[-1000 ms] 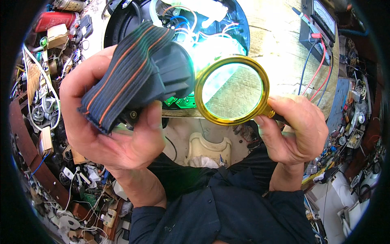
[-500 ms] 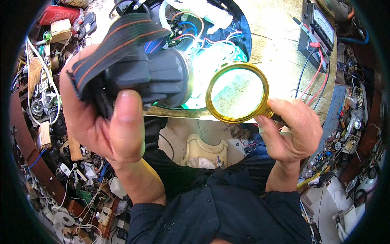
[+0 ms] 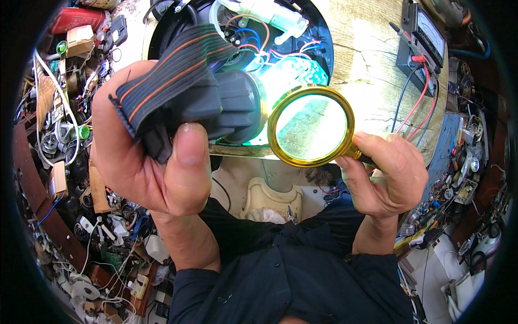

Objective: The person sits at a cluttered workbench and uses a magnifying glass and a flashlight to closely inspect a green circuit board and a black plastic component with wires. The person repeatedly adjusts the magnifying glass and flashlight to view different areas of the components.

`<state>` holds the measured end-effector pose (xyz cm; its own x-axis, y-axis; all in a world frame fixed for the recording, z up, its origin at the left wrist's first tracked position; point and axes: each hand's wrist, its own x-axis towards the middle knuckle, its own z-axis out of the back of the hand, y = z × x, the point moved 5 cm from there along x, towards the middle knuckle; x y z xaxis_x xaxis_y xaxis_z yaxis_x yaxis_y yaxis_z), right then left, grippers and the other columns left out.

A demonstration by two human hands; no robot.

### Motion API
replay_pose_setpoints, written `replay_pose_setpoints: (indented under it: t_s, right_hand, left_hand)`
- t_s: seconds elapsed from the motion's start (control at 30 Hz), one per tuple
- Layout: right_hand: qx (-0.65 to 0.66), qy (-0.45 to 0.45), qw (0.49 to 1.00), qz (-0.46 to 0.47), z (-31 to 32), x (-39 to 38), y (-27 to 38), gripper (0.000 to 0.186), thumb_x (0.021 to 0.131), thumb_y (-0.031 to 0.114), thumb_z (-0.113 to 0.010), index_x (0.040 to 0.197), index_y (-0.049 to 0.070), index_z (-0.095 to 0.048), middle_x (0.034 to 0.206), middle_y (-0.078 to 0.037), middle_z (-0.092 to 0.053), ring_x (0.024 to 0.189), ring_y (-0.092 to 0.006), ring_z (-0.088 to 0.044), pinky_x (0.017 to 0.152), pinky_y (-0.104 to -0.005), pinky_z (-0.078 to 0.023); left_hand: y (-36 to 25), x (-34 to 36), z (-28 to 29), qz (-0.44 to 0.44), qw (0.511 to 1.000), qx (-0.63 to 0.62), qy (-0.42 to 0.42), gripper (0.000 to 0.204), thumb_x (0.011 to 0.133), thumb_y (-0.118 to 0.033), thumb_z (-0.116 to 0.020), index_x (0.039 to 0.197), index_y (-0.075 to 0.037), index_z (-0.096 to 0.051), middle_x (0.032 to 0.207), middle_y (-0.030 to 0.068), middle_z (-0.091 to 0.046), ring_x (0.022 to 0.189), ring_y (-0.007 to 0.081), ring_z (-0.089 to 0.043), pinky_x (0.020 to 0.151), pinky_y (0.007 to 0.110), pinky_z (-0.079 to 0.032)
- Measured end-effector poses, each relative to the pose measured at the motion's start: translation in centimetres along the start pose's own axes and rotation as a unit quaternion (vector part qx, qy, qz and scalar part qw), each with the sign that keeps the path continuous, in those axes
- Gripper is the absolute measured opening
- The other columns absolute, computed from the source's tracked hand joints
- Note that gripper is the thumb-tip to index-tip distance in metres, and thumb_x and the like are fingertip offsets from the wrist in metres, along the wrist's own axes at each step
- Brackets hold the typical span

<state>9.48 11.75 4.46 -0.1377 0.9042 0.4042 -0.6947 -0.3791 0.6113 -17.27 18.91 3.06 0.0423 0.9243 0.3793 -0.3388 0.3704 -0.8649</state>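
Black plastic headlamp (image 3: 234,105), squeezed in the left grip (image 3: 143,181), seems tipped to light the green circuit board (image 3: 295,74), the right grip (image 3: 391,170) pinching a round gold-rimmed magnifier (image 3: 311,127).

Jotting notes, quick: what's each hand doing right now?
Left hand: closed, holding a dark headlamp.
Right hand: closed, holding a gold-rimmed magnifying glass.

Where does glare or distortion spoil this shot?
In the head view, glare whites out part of the board beside the lamp; the same view shows a bright patch on the table, and fisheye bending toward its black rim.
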Motion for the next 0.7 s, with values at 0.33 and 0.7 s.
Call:
replay_pose_setpoints:
  t_s: [0.33, 0.7]
  right_hand:
    - [-0.010, 0.008, 1.000, 0.004, -0.13, 0.15, 0.28, 0.044, 0.067, 0.006, -0.091, 0.107, 0.004, -0.074, 0.077, -0.010, -0.071, 0.057, -0.0234, -0.064, 0.052, -0.0324, -0.047]
    - [-0.011, 0.013, 1.000, -0.006, -0.05, 0.31, 0.43, 0.044, 0.067, 0.006, -0.091, 0.108, 0.004, -0.074, 0.078, -0.011, -0.072, 0.059, -0.0241, -0.066, 0.054, -0.0323, -0.049]
  left_hand:
    - [-0.09, -0.16, 0.13, 0.009, 1.000, -0.004, -0.009, 0.073, 0.088, -0.039, -0.081, 0.135, 0.012, -0.058, 0.122, 0.0188, -0.069, 0.110, 0.0257, -0.069, 0.103, 0.038, -0.052]
    - [0.15, -0.10, 0.53, -0.002, 1.000, -0.003, 0.001, 0.068, 0.088, -0.032, -0.080, 0.134, 0.012, -0.059, 0.127, 0.0207, -0.067, 0.113, 0.0274, -0.068, 0.103, 0.040, -0.052]
